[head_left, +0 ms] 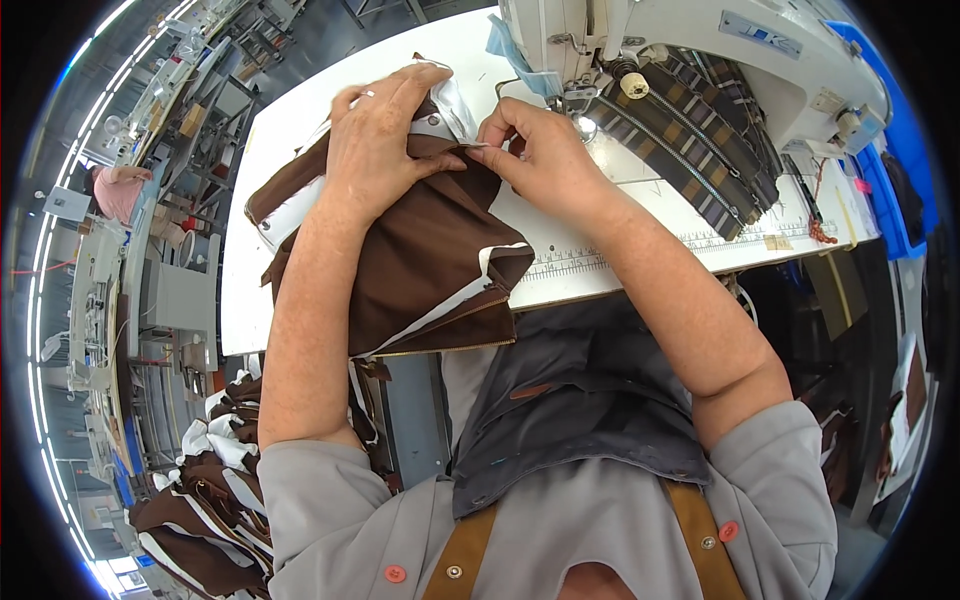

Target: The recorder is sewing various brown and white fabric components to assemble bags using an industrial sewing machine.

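— So, what are the hands on?

— Both are on a folded piece of dark brown woven cloth with white strips along its edges [420, 250], lying on the white sewing table [300, 130] just in front of the white industrial sewing machine [700, 50]. The left hand [375, 140] lies spread over the top of the bundle, fingers together and curled over its far edge, pressing it flat. The right hand [540, 150] has thumb and forefinger pinched shut on the upper corner of the cloth, close to the needle area.

— How would that cloth handle?

— I'd judge it light and limp: it folds and droops over the table's front edge. It looks matte rather than slippery and not at all fragile. The layers could slide apart, so the stitched white edge or a corner seems the best place to grip.

— Anything else under the machine?

— A strip of dark striped fabric with tan and white checks [690, 140] runs beneath its arm, well apart from the hands.

— Any containers?

— A blue plastic bin [905, 160] sits at the table's right end; I can't tell what is in it. Low on the left, a heap of similar brown and white pieces [215, 500] lies piled up; whether a container holds it isn't visible.
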### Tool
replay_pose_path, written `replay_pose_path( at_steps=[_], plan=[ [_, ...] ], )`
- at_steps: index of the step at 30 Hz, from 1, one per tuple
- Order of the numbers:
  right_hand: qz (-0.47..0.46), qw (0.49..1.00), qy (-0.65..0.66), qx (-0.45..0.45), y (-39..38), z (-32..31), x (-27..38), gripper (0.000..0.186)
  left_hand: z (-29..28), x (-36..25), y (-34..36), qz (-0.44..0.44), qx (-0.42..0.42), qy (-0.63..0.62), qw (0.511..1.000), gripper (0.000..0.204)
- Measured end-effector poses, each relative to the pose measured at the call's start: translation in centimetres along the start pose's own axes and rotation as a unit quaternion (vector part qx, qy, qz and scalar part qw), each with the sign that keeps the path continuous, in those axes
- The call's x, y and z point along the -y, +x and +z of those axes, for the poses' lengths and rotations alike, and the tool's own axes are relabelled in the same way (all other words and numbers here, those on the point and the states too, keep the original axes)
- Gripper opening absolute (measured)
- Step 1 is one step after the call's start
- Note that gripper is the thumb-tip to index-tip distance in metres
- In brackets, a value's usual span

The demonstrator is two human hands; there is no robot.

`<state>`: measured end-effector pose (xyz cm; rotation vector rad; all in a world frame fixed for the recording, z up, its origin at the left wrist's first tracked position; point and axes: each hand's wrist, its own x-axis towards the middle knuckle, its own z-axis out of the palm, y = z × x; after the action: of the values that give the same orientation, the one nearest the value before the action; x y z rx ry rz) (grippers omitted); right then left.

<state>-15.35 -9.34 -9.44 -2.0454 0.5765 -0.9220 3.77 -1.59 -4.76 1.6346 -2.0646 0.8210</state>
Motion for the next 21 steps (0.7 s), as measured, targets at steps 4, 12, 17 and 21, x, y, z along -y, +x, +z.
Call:
replay_pose_path(
  at_steps=[4,12,17,21],
  plan=[
    [0.016,0.997,0.074,0.011,0.6,0.6,-2.0,0.018,0.6,0.2,0.1,-0.025,0.07,-0.099,0.992,0.078],
    [0.028,0.996,0.06,0.059,0.4,0.0,-1.3,0.014,0.0,0.2,0.3,-0.039,0.083,-0.165,0.982,0.066],
    [-0.048,0.999,0.004,0.02,0.3,-0.5,-1.0,0.013,-0.4,0.5,0.8,0.008,0.09,-0.128,0.988,0.055],
    [-0.063,0.998,-0.016,0.005,-0.3,-0.3,-0.3,0.012,-1.3,0.7,0.4,-0.024,0.172,-0.115,0.978,0.052]
  ],
)
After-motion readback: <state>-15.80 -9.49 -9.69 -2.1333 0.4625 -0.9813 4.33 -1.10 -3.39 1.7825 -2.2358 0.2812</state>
